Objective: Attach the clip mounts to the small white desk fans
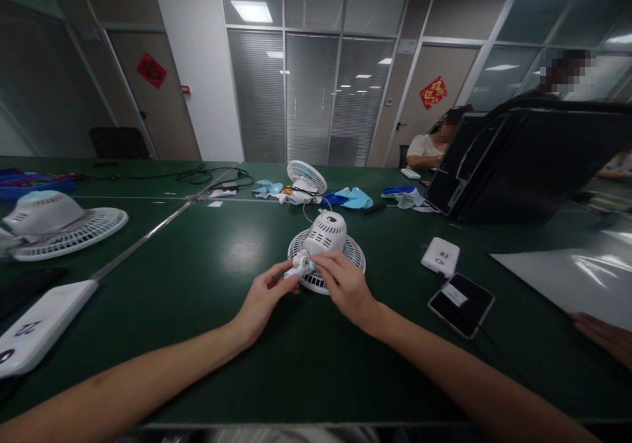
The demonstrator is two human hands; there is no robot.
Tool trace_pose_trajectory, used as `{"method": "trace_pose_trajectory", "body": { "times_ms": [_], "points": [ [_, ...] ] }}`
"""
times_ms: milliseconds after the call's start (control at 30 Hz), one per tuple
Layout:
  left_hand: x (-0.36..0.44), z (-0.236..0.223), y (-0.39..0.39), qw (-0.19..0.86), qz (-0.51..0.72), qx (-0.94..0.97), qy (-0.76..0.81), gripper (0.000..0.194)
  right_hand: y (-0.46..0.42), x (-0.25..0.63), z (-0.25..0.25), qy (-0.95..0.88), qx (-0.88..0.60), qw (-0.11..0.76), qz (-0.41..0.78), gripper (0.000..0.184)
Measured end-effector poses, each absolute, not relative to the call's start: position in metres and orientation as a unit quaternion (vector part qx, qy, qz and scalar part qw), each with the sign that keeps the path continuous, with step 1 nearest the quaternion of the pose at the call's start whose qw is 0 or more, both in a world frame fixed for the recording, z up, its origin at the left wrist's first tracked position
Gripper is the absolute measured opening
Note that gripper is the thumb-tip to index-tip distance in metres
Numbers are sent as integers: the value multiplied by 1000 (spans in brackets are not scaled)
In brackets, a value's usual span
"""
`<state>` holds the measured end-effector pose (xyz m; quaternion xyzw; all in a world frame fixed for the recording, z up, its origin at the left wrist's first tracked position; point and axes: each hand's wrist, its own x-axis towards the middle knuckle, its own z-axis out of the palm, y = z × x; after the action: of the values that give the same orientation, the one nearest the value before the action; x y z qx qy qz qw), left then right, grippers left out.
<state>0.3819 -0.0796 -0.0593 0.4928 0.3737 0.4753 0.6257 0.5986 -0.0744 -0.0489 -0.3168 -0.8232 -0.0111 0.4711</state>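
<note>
A small white fan (pixel 326 239) lies face down on the green table (pixel 207 259), its motor housing pointing up and its grille flat on the surface. At the fan's near edge sits a small white bracket with a pale blue piece (pixel 300 266). My left hand (pixel 264 301) pinches that bracket from the left, fingers closed on it. From the right, my right hand (pixel 345 285) presses its fingers onto the same bracket and the grille's rim.
A second face-down fan (pixel 54 222) lies at the far left, beside a white box (pixel 34 328). Another fan (pixel 306 181) and blue blades (pixel 353 197) sit further back. A white power bank (pixel 440 256) and a phone (pixel 461 303) lie to the right. People sit behind a black case (pixel 523 160).
</note>
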Motion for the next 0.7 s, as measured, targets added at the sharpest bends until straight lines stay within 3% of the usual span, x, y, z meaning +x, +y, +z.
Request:
{"method": "trace_pose_trajectory", "body": {
  "times_ms": [467,700],
  "points": [
    [382,-51,-86,591,463,540,380,53,-79,600,-46,-842,-340,410,-93,30],
    [383,-46,-88,594,460,539,380,60,-76,610,-42,-873,-307,358,-125,37]
  ]
}}
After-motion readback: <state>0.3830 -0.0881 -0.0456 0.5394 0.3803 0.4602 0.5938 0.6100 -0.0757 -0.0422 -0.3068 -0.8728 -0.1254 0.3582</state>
